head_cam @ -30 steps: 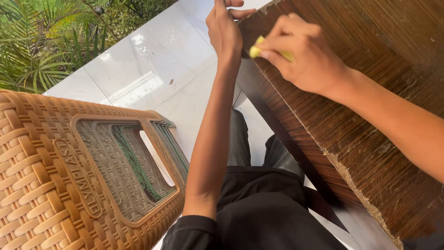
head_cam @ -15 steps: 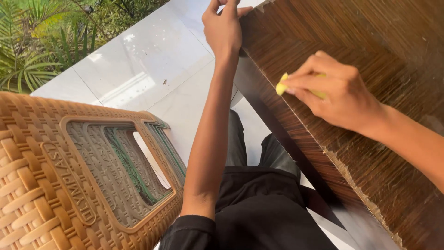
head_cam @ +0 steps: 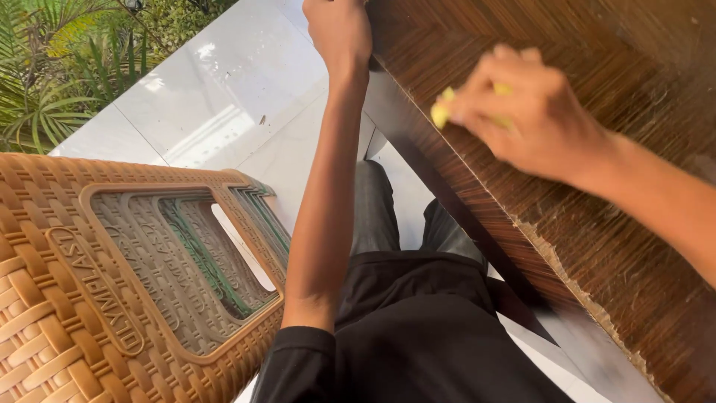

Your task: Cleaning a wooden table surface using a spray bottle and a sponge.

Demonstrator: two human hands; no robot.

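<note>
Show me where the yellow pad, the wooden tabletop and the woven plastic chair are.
yellow pad (head_cam: 441,112), head view, exposed left end.
wooden tabletop (head_cam: 597,60), head view, bare brown surface.
woven plastic chair (head_cam: 45,313), head view, woven back.

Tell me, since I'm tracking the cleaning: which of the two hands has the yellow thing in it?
The right hand, out over the brown wooden tabletop, pinches the yellow piece. The left hand holds nothing yellow; it grips the tabletop's far edge.

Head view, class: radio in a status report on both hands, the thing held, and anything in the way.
Left hand gripping the wooden panel edge. Right hand pressing a yellow pad on it, blurred. Woven plastic chair alongside, apart from both hands.
</note>
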